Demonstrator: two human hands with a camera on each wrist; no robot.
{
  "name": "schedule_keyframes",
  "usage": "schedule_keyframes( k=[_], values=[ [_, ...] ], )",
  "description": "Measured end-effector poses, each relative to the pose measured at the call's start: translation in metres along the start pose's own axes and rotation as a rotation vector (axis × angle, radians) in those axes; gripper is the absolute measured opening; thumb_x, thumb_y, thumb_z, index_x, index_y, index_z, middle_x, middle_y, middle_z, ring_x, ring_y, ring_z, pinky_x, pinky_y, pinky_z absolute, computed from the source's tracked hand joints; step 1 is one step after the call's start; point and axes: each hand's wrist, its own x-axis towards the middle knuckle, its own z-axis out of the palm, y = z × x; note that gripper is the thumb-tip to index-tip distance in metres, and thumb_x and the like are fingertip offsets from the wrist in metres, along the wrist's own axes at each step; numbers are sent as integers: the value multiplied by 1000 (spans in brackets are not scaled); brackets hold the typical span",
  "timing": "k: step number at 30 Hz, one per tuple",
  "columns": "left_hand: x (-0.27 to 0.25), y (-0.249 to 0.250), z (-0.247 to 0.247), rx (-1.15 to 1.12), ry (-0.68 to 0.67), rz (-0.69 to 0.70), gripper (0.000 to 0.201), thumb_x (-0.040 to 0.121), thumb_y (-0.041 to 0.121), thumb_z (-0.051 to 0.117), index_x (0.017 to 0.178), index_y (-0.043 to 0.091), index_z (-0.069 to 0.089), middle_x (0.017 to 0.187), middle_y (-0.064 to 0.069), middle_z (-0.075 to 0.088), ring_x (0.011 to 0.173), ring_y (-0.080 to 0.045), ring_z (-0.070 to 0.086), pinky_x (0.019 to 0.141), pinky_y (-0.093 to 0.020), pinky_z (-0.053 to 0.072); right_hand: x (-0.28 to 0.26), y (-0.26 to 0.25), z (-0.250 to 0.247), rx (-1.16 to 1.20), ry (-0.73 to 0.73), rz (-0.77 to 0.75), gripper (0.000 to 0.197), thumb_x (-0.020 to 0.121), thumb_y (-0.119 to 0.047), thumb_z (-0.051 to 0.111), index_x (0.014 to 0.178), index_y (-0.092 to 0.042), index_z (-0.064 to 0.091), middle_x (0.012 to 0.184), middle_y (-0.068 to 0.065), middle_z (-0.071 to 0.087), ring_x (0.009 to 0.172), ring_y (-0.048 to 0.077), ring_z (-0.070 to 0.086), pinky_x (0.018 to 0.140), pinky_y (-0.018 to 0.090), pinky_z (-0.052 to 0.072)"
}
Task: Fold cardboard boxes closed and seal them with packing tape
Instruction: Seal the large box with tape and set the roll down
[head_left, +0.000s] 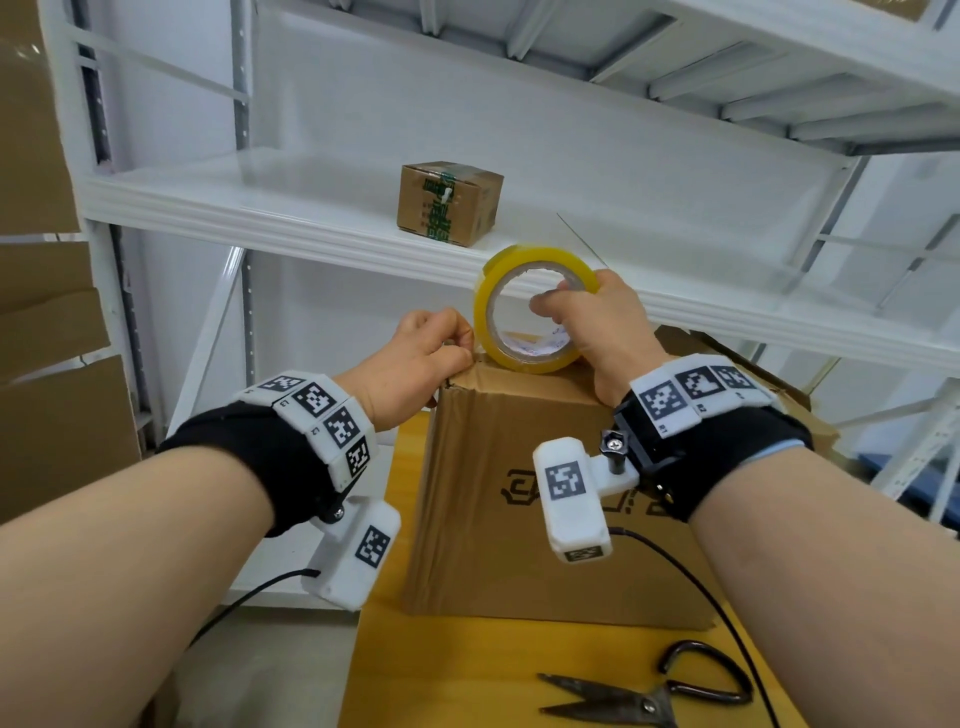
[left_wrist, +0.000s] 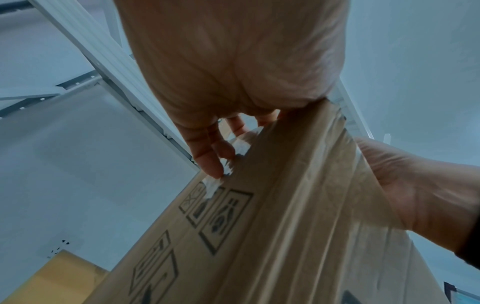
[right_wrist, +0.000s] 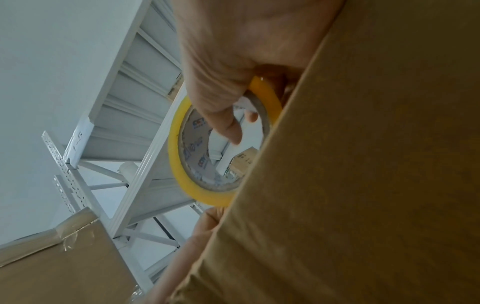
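Note:
A brown cardboard box (head_left: 519, 493) (left_wrist: 259, 236) (right_wrist: 363, 185) stands on the yellow table (head_left: 379, 649). A roll of yellowish packing tape (head_left: 483, 312) (right_wrist: 179, 164) stands on edge on the box's top. My right hand (head_left: 597, 327) (right_wrist: 228, 51) grips it, thumb through the core. My left hand (head_left: 426, 348) (left_wrist: 233, 61) clasps the box's top left corner beside the roll. Its fingers (left_wrist: 210, 162) hold the crinkled clear tape end (left_wrist: 213, 185) against the box's left side. The box's top face is hidden.
Black scissors (head_left: 649, 696) lie on the table near the front. A small taped box (head_left: 449, 202) sits on the white shelf (head_left: 311, 208) behind. Flat cardboard (head_left: 47, 364) is stacked at the left, and another taped box (right_wrist: 64, 267) stands nearby.

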Motion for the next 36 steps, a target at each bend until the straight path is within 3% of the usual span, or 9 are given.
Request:
schedule_keyframes(
  k=[2,6,9,13,18,22,30,33,36],
  values=[
    [-1,0,0,-5,0,-4,8,96,22,47,91,28,49,108,3,39,97,-11,45,66,-21,44,0,0,-4,15,-68,38,35,74,-20,80,102,-19,57,106,5,65,103,27,64,94,48,53],
    [-3,2,2,-11,2,-18,8,99,25,46,94,29,49,109,3,39,97,-9,45,64,-20,43,-4,1,-11,42,-138,97,40,77,-17,76,111,-19,55,105,7,64,102,27,63,94,44,52],
    [-4,3,2,-11,-4,-22,9,100,26,44,95,31,49,112,0,38,99,-7,45,64,-18,43,-5,1,-11,65,-141,110,39,79,-21,75,111,-17,55,108,14,70,101,30,66,96,47,54],
    [-5,7,1,1,-11,-39,10,100,25,45,94,31,50,115,-2,38,101,-11,46,66,-22,45,-5,3,-12,79,-140,116,40,79,-30,78,110,-18,56,102,12,72,100,29,69,96,50,54],
    [-5,12,-1,47,14,-51,6,98,20,48,100,22,54,108,1,40,96,-13,49,66,-22,45,-6,4,-12,83,-147,92,44,79,-37,80,112,-16,60,100,12,74,97,29,71,95,49,55],
    [-4,13,-3,69,32,-57,8,97,20,50,95,25,56,103,5,41,90,-11,50,70,-23,46,-4,5,-10,89,-143,84,49,76,-42,82,110,-15,61,97,11,74,95,29,72,94,50,56],
    [-5,13,1,-31,13,-123,8,97,23,48,97,26,55,116,-2,43,93,-16,51,74,-30,50,-3,7,-13,86,-164,74,53,73,-43,86,110,-14,61,100,12,74,95,30,72,91,46,58],
    [-4,21,-5,-77,-17,-165,7,92,29,54,94,23,59,107,-7,54,89,-21,54,84,-43,51,-3,8,-12,81,-156,65,48,75,-43,85,108,-15,63,99,12,74,92,29,73,88,43,59],
    [1,23,-6,-138,47,-196,13,97,28,56,96,15,61,91,-7,63,86,-24,56,84,-41,49,-1,10,-10,85,-140,58,47,75,-45,84,106,-15,66,96,12,75,91,30,73,89,46,59]
  ],
)
